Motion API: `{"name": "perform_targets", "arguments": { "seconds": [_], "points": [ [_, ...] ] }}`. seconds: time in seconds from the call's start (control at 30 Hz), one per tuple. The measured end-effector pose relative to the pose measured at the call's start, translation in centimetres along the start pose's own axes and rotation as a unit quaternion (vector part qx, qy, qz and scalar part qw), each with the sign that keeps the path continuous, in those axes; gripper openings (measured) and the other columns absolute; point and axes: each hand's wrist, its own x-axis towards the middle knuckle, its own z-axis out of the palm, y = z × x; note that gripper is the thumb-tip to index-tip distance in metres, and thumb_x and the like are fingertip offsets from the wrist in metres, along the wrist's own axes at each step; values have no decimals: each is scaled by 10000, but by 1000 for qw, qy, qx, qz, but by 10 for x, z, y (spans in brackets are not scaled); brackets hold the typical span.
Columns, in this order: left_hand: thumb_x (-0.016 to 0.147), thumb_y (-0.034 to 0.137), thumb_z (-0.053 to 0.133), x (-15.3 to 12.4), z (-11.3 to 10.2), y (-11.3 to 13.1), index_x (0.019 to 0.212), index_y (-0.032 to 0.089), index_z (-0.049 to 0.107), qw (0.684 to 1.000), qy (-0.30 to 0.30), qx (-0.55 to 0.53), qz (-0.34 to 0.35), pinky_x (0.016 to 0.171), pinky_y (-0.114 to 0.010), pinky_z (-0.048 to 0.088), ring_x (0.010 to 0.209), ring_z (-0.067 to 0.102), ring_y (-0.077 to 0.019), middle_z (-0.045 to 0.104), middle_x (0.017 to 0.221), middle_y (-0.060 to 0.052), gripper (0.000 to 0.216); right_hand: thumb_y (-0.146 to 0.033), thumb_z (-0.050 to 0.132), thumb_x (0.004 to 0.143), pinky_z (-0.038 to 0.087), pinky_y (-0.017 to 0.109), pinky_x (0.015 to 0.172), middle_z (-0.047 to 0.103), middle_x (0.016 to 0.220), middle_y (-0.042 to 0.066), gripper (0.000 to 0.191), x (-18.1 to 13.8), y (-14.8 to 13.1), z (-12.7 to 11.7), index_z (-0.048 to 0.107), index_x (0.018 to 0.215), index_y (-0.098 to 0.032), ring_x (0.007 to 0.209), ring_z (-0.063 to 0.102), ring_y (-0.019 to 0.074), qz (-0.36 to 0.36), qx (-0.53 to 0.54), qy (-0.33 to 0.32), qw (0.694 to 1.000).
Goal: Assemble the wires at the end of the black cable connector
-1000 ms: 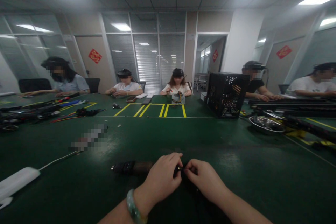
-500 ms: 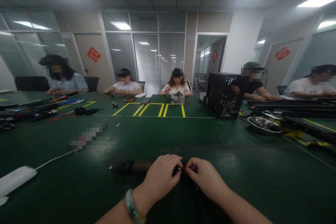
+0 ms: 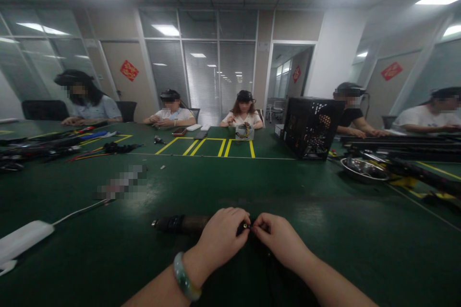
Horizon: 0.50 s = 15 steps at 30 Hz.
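Low in the middle of the table lies a dark, tube-shaped tool [image 3: 192, 223], its metal tip pointing left. My left hand [image 3: 225, 232], with a green bangle at the wrist, covers the tool's right part, fingers curled closed around it. A small brass-coloured end [image 3: 246, 226] shows between my left thumb and fingers. Just right of that, my right hand [image 3: 275, 232] is closed in a pinch, its fingertips close to the brass end. What the right fingers hold is too small and dark to make out. Something dark, perhaps a cord, hangs below the right hand.
A white power strip [image 3: 27, 244] with a cord lies at left. Dark cables and tools [image 3: 39, 146] are piled farther left. A black computer case [image 3: 311, 127] and a metal bowl [image 3: 363, 170] stand at right. Several people sit around the far side.
Both hands remain close together at the tool with nearly the same grip. The camera view has shifted slightly, and the right fingertips still pinch beside the brass end.
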Motion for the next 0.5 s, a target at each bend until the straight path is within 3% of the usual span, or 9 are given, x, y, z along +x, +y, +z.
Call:
{"name": "perform_targets", "arguments": {
  "seconds": [0.5],
  "points": [
    [878, 242, 541, 1, -9, 5, 990, 210, 602, 999, -18, 26, 19, 873, -351, 435, 935, 590, -196, 641, 1012, -24, 131, -296, 541, 872, 378, 205, 546, 674, 765, 5, 170, -2, -1, -4, 668, 853, -185, 650, 598, 131, -7, 10, -19, 1000]
  ]
}}
